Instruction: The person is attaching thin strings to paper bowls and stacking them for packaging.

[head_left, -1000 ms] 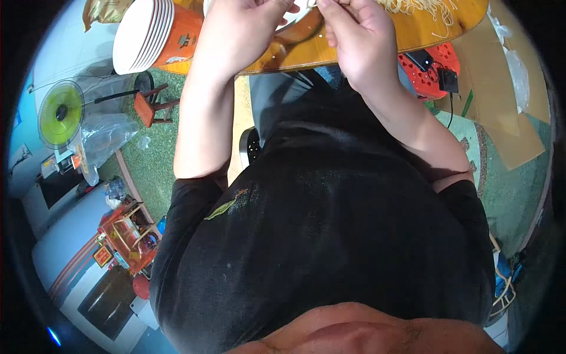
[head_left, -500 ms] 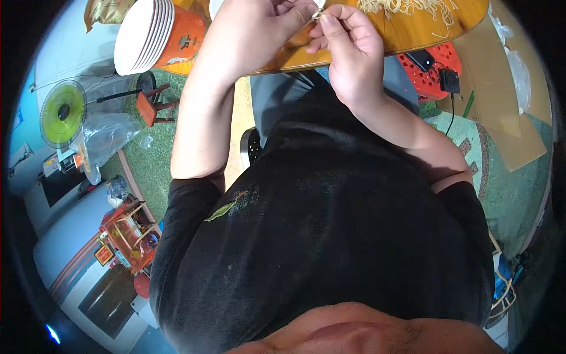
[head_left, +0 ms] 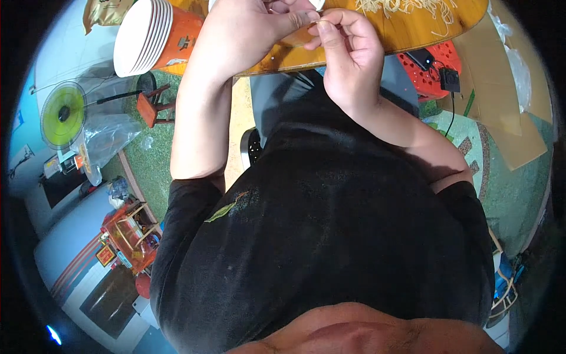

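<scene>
Both my hands meet above the near edge of a wooden table (head_left: 407, 32). My left hand (head_left: 277, 26) is closed in a pinch, its thumb and fingertips against a small whitish bit of string (head_left: 319, 5). Facing it, my right hand (head_left: 352, 44) pinches thumb against forefinger at the same small piece; most of it is hidden by the fingers. To the right of my hands, a loose pile of cream strings (head_left: 413, 8) lies on the tabletop.
A stack of orange-and-white paper buckets (head_left: 183, 38) leans at the table's left edge. A red perforated stool (head_left: 439, 65) holds a black device and cable. Flattened cardboard (head_left: 501, 88) lies on the right; a green fan (head_left: 63, 114) and a small brown stool (head_left: 156, 106) are left.
The small knotted cream loop between my fingertips is now mostly covered. My right hand has shifted slightly left and down; my left hand is nearly still.
</scene>
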Motion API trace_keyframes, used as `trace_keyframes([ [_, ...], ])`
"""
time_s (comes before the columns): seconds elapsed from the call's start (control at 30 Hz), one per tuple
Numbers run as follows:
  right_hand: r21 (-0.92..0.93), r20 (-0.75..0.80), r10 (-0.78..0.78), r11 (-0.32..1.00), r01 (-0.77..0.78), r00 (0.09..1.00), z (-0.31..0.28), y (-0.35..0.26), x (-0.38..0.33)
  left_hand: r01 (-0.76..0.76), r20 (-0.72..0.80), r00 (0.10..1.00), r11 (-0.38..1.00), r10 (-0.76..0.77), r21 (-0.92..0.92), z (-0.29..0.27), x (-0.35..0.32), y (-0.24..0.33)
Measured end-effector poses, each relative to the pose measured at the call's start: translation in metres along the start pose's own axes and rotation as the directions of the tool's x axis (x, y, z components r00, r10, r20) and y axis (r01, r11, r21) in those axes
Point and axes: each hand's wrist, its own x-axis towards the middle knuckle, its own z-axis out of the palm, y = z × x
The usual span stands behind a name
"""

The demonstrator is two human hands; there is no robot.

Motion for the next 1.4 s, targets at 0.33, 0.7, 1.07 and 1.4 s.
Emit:
trace_keyframes([
  [0.33, -0.144, 0.078, -0.123, 0.98, 0.134, 0.989, 0.001, -0.002, 0.004, 0.039, -0.044, 0.999, 0.933, -0.025, 0.358, 0.007, -0.008, 0.018],
  [0.7, -0.128, 0.129, -0.197, 0.969, 0.213, 0.972, 0.002, -0.002, 0.004, 0.12, -0.038, 0.993, 0.941, -0.113, 0.318, -0.003, -0.004, -0.001],
  [1.07, 0.065, -0.086, 0.192, 0.98, -0.187, 0.978, 0.023, -0.029, 0.0, -0.345, 0.382, 0.697, 0.75, 0.607, -0.564, -0.023, 0.023, -0.043],
  [1.4, 0.156, -0.073, 0.353, 0.928, -0.339, 0.933, 0.026, -0.043, 0.005, -0.383, 0.201, 0.781, 0.708, 0.591, -0.594, -0.023, 0.015, -0.05],
])
